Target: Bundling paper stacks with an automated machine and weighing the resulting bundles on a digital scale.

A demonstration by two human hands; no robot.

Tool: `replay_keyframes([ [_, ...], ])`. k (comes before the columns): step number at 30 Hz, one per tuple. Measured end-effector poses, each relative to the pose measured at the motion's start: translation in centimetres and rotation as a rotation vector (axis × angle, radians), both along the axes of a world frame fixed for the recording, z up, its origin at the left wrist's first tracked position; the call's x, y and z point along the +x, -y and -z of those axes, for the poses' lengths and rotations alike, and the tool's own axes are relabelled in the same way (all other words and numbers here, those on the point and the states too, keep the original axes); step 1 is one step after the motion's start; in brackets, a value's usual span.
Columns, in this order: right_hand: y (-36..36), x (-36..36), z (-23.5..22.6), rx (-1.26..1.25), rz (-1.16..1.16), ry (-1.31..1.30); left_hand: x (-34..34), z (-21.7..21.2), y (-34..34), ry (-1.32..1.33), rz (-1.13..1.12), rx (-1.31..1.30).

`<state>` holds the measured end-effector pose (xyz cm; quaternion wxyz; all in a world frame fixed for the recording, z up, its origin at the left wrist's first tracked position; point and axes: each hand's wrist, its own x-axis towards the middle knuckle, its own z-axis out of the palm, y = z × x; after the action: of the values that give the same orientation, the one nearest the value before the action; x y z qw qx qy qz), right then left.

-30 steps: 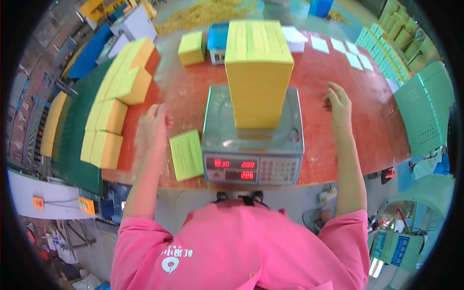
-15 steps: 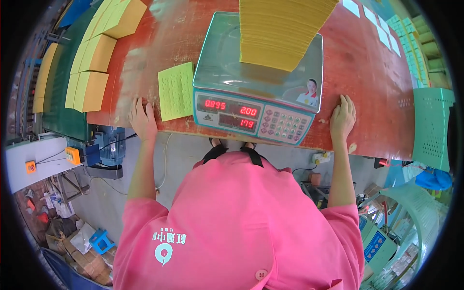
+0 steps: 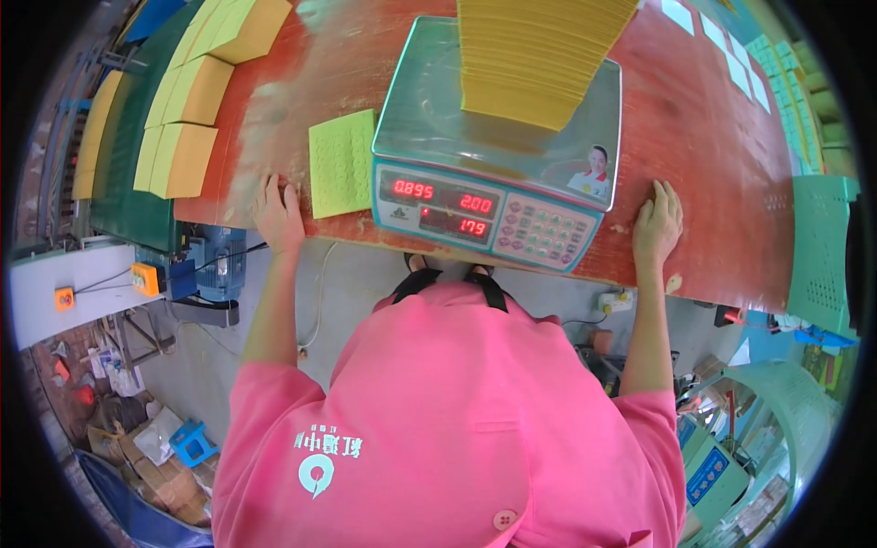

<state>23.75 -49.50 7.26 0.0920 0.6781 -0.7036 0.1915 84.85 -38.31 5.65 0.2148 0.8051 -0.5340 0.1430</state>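
Observation:
My left hand (image 3: 279, 216) rests on the near edge of the red table (image 3: 274, 119), fingers stretched out, holding nothing. Just right of it lies a yellow-green embossed sheet or pad (image 3: 343, 164). A digital weighing scale (image 3: 489, 215) with lit red digits stands at the table's near edge, between my hands. On its metal plate sits a tall stack of yellow paper sheets (image 3: 539, 68), whose top runs out of view. To the right of the scale, my right hand (image 3: 658, 226) lies on the tabletop, also with nothing in it, its fingers extended and slightly bent.
Blocks of yellow paper (image 3: 183, 160) line the table's left side, beside a dark green belt (image 3: 132, 169). White squares (image 3: 735, 68) lie at the far right. A green perforated basket (image 3: 822, 251) stands past the right edge. Below left are a motor (image 3: 219, 265) and a blue stool (image 3: 192, 443).
The whole view has shifted slightly, so the table and scale appear a little farther right and higher. Both hands stay resting on the table, and neither has taken hold of anything.

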Motion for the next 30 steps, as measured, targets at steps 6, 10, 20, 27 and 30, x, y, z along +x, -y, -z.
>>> replay_keyframes([
  [6,0.0,0.4,0.1,-0.012,-0.015,0.026,1.6,-1.2,0.6,-0.289,-0.059,0.09],
  [10,2.3,-0.1,-2.8,0.065,0.025,0.422,-5.5,-11.8,7.2,-1.076,-0.099,-0.047],
  [20,17.7,14.8,-15.2,0.115,-0.553,1.645,-19.9,-32.3,23.5,-1.436,0.566,0.293],
  [27,17.4,17.7,-11.0,0.03,-0.586,1.437,-22.8,-30.7,24.1,-1.442,0.535,0.59],
  [30,12.2,16.9,-12.2,0.069,-0.634,1.403,-20.9,-30.7,21.2,-1.47,0.568,0.684],
])
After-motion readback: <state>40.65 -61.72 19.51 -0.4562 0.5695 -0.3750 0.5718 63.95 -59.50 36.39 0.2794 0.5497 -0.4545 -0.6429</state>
